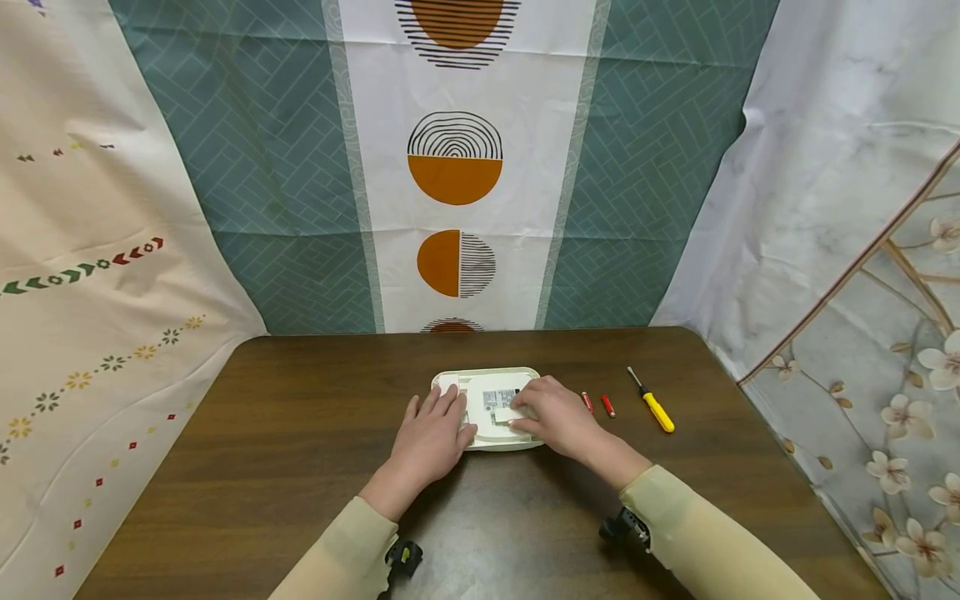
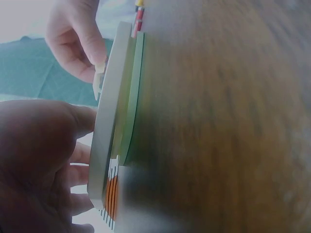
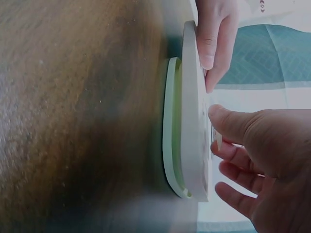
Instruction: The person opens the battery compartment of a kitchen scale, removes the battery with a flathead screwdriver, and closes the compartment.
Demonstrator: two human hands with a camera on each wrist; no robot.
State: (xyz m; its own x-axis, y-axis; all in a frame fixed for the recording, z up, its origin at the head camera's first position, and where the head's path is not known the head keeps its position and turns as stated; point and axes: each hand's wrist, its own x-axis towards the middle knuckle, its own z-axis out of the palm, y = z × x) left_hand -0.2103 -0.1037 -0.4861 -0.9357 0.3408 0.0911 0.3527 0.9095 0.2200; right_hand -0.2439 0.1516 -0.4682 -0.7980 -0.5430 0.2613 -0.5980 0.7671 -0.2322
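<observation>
A white, rounded flat device [image 1: 482,427] lies on the table with a printed label [image 1: 498,399] on its upward side. My left hand [image 1: 432,435] rests on the device's left end, fingers extended. Over its right part, my right hand [image 1: 557,419] pinches a small white cover [image 1: 507,415] between thumb and fingers. In the left wrist view the cover [image 2: 97,86] stands tilted close above the device. The right wrist view shows the cover [image 3: 218,141] at the fingertips, and a pale green rim [image 3: 170,126] beneath the white body.
Two red batteries [image 1: 587,402] lie just right of my right hand. Farther right is a screwdriver [image 1: 658,412] with a yellow handle, its tip pointing away. The brown wooden table [image 1: 300,467] ends at a patterned curtain [image 1: 465,208] behind.
</observation>
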